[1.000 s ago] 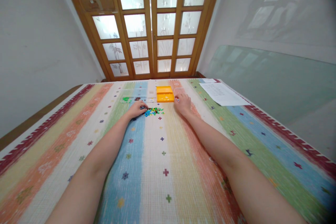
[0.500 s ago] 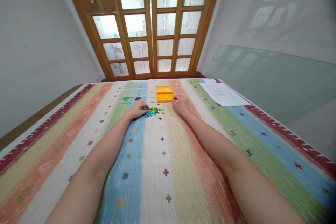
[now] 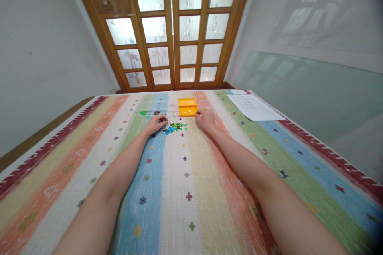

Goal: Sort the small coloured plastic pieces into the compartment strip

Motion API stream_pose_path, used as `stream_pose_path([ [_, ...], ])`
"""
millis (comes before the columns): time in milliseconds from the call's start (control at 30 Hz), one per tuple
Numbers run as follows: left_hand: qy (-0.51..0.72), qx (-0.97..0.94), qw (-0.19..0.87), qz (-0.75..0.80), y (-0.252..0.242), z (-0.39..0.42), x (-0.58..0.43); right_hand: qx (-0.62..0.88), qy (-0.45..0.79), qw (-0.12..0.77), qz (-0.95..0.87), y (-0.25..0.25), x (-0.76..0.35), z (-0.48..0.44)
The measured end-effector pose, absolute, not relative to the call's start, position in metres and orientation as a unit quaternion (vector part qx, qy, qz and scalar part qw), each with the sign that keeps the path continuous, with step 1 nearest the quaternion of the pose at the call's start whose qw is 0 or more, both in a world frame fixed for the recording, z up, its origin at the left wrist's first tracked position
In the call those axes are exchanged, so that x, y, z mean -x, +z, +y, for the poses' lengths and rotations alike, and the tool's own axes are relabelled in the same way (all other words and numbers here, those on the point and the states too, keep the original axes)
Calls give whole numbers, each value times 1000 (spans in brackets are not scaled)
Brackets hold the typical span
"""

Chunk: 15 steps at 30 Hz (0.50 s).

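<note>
A loose pile of small blue, green, yellow and dark pieces [image 3: 176, 128] lies on the striped tablecloth. Just left of it is my left hand [image 3: 157, 123], its fingers curled together; anything between them is too small to make out. My right hand [image 3: 205, 118] rests closed at the right front corner of a yellow open box [image 3: 188, 111], which has small pale bits inside. Whatever its fingertips hold, if anything, cannot be seen. Behind my left hand stands a clear compartment tray [image 3: 164, 114], with green pieces [image 3: 143, 113] and dark red pieces [image 3: 156, 112] in separate sections.
White printed sheets [image 3: 254, 107] lie at the back right of the table. A clear lid or tray [image 3: 206, 104] sits right of the yellow box. The striped tablecloth [image 3: 176, 207] spreads to wooden glass doors [image 3: 173, 44] beyond and a wall on each side.
My left hand has drawn back slightly to the left, away from the pile. My right hand has shifted a little to the left at the yellow box's corner.
</note>
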<state>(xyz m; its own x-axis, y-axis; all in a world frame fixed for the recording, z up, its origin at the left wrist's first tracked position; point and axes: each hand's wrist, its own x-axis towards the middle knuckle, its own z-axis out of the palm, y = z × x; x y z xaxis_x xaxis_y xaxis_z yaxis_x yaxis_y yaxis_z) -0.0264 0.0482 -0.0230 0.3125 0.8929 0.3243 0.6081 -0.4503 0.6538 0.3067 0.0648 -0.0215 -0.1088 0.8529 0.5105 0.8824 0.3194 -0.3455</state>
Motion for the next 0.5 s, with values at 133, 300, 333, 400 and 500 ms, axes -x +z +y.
stream_pose_path([
  [133,435,-692,243,522,-30,59,32,573,-13,329,-750,-22,-307,64],
  [300,546,-559,268,564,-33,68,39,568,-9,330,-754,-22,-306,64],
  [333,561,-537,273,568,-32,68,40,568,-9,329,-754,-22,-306,64],
  [400,577,-508,282,574,-30,67,41,568,-8,327,-755,-21,-306,64],
  [500,588,-486,309,568,-26,65,41,569,-7,323,-756,-21,-306,63],
])
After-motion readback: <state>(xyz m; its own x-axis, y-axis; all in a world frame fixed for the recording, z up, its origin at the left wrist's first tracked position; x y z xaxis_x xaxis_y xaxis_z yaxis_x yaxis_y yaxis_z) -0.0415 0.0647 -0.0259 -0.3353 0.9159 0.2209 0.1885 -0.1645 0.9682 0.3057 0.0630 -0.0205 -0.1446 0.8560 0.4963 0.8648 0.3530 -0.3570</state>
